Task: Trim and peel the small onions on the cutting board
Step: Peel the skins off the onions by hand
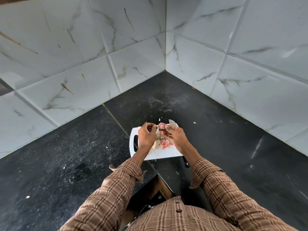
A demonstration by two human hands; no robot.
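While both hands hover over the white plastic cutting board (164, 153) on the black speckled stone worktop (70, 147), the right hand (175, 135) pinches a small pinkish onion (161, 125) and a steel-bladed knife (172, 122). The left hand (146, 135) has its grip closed on a thin strip of papery skin (154, 129), with pink and cream peelings (162, 141) lying on the board between them.

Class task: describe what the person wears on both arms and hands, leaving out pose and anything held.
Both arms wear long sleeves of a brown and tan plaid shirt, with darker brown lines forming the checks. The cuffs are unbuttoned and flare open at the wrists. The left hand and right hand are bare: no gloves; any rings or watch are not discernible.
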